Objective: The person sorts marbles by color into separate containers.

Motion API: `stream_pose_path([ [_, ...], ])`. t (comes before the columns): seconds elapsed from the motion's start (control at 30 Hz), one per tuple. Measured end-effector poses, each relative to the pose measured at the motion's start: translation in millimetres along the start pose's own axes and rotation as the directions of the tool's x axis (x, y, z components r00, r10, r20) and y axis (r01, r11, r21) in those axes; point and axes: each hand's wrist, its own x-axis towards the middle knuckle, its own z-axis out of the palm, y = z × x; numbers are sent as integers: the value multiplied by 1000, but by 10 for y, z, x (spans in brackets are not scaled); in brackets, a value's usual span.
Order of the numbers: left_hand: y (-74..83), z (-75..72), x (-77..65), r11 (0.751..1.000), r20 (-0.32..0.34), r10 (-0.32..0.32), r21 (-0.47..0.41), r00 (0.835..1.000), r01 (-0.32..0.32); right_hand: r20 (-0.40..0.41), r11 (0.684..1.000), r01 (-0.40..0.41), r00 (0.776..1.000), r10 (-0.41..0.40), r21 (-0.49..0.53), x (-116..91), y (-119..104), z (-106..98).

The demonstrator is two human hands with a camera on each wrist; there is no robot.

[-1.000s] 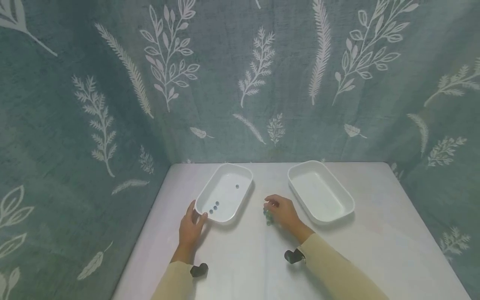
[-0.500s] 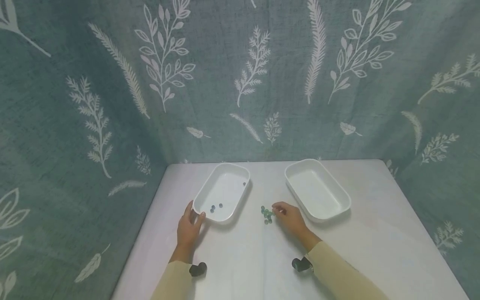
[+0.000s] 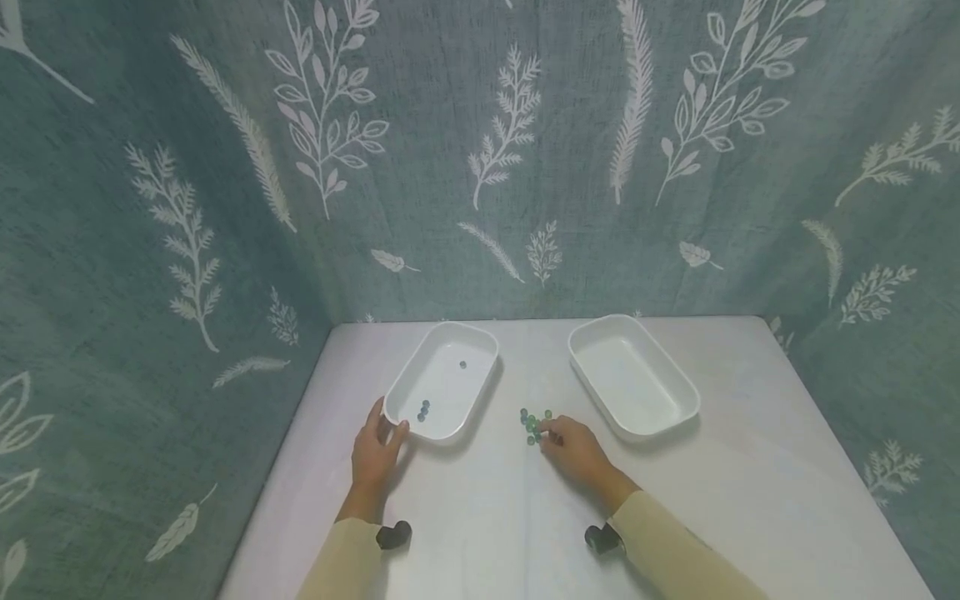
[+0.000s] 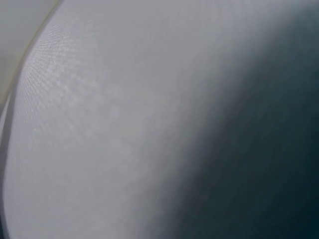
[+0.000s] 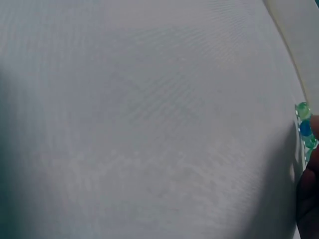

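Note:
My left hand [image 3: 375, 454] holds the near-left corner of a white tray [image 3: 480, 392], thumb and fingers on either side of it. Several small bluish marbles [image 3: 425, 409] lie in that tray, and a single marble [image 3: 462, 364] sits farther back. My right hand [image 3: 576, 450] is at a cluster of green and blue marbles [image 3: 531, 422] on the table, its fingertips touching the right side. In the right wrist view, green and blue marbles [image 5: 305, 128] show between thumb and finger at the edge. Whether one is pinched is hidden.
A second white tray [image 3: 637, 375] stands to the right of the marbles, with no marbles visible in it. The white-covered table [image 3: 480, 533] ends at a green leaf-patterned cloth [image 3: 435, 192] behind and at the sides.
My right hand drew back to the right off the marbles, then came in again at their right side. Marbles in the left tray rolled about. My left hand stayed on the tray corner.

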Motion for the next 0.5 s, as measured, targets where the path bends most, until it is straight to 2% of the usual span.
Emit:
stream_pose_path([
  [0.23,13,10,55,999,-13,46,-4,999,-46,-12,999,23,1000,-23,-27,18,-14,-17],
  [0.5,-30,0,6,999,-9,40,-17,999,-41,23,998,-8,1000,9,-56,27,12,51],
])
